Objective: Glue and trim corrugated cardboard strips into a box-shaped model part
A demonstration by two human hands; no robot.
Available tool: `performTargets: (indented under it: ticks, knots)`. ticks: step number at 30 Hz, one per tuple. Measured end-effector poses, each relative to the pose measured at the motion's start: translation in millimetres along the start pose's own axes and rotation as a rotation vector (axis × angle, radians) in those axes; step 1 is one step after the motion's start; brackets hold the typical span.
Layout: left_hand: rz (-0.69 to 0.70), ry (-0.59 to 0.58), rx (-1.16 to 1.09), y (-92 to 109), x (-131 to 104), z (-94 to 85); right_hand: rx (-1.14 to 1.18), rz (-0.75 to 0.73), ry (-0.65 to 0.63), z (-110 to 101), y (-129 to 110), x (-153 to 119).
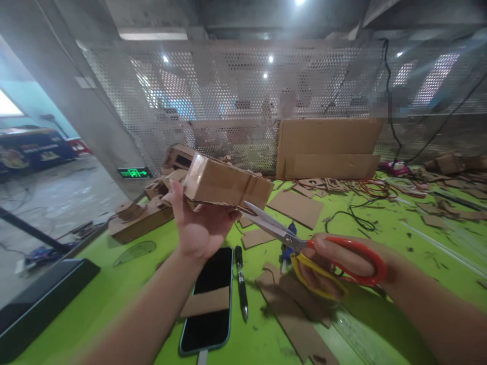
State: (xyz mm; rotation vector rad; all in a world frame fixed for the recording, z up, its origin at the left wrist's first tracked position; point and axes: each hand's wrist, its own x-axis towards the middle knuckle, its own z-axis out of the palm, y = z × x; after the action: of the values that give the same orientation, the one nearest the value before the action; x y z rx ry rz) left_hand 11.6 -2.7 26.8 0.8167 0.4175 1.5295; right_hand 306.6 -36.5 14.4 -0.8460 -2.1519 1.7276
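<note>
My left hand point(203, 228) grips a small cardboard box point(224, 182) from below, with the thumb up against its left end. The box is tilted above the table, and shiny clear tape covers its left corner. In my right hand point(335, 263) is a pair of scissors point(287, 237) with one red and one yellow handle; my fingers go through the loops. The blades are slightly apart and point at the lower right edge of the box. Whether they touch the cardboard I cannot tell. Behind the scissors lies a blue tool point(289, 241), partly hidden.
On the green table point(137, 284) lie a phone point(213, 274) with a cardboard strip across it, a black pen point(241, 284) and cardboard scraps point(297, 208). Cardboard constructions point(140, 218) stand at left. A large cardboard sheet point(329, 144) leans on the perforated screen point(228, 86). Cables point(357, 215) lie at right.
</note>
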Motion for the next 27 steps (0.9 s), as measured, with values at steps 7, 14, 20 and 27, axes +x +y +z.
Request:
performTargets:
  ticks: [7, 14, 20, 27]
  knots:
    - [0.056, -0.033, 0.014, 0.6, 1.6, -2.3, -0.066, 0.048, 0.108, 8.9, -4.9, 4.0]
    - [0.125, -0.040, 0.030, 5.7, 3.1, -2.2, -0.171, 0.089, 0.109, 20.8, -11.3, 14.3]
    - [0.157, -0.088, 0.058, 8.1, 4.4, -1.1, -0.168, 0.165, 0.184, 31.5, -4.8, 21.7]
    - [0.178, -0.052, 0.074, 9.0, 5.8, -1.2, -0.205, 0.230, 0.203, 29.6, 3.0, 26.0]
